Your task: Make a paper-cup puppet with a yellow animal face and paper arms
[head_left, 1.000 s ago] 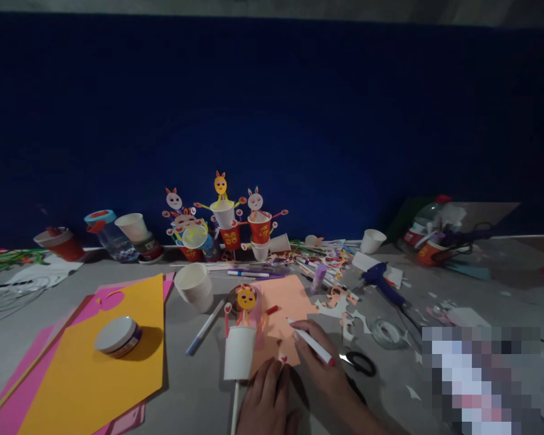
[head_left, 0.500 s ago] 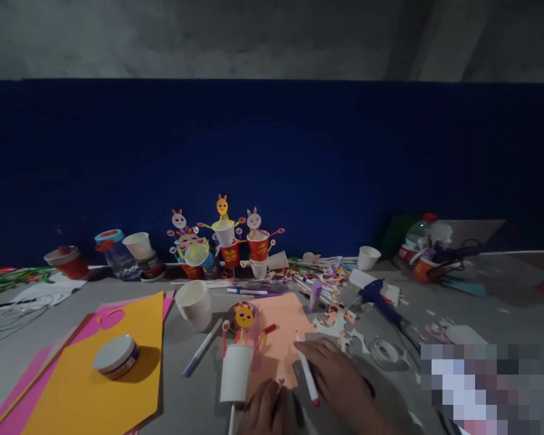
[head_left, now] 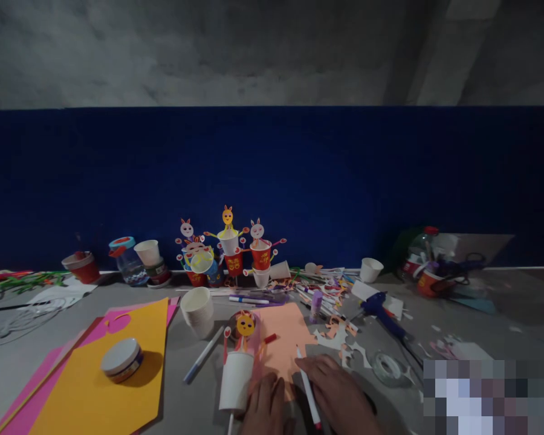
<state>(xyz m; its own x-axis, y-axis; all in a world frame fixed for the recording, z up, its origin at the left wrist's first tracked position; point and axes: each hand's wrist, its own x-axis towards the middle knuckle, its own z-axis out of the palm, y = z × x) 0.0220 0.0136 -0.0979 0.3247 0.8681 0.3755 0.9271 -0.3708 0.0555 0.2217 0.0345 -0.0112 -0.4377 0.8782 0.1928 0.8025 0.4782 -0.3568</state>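
Note:
My right hand (head_left: 338, 389) is closed on a white marker pen (head_left: 308, 389) with a red end, its tip pointing away from me. My left hand (head_left: 265, 408) lies with its fingers stretched out over the near part of a peach paper sheet (head_left: 285, 329). Nothing shows in the left fingers; whatever is under them is hidden. Just left of that hand, a white paper cup (head_left: 236, 380) lies on a stick, with a yellow animal-face cutout (head_left: 245, 324) and red arms at its far end. A red pen cap (head_left: 271, 338) rests on the peach sheet.
Yellow card (head_left: 95, 380) with a round jar (head_left: 122, 359) lies left, near stacked cups (head_left: 198, 311) and a blue-ended marker (head_left: 204, 355). Clear tape (head_left: 388, 368), paper scraps (head_left: 338, 335) and a corded glue gun (head_left: 385, 314) lie right. Cup figures (head_left: 229, 241) stand behind.
The view has tilted up slightly. My left hand has reached a little further forward, and the small heart-marked piece at its fingertips no longer shows. The marker stays in my right hand.

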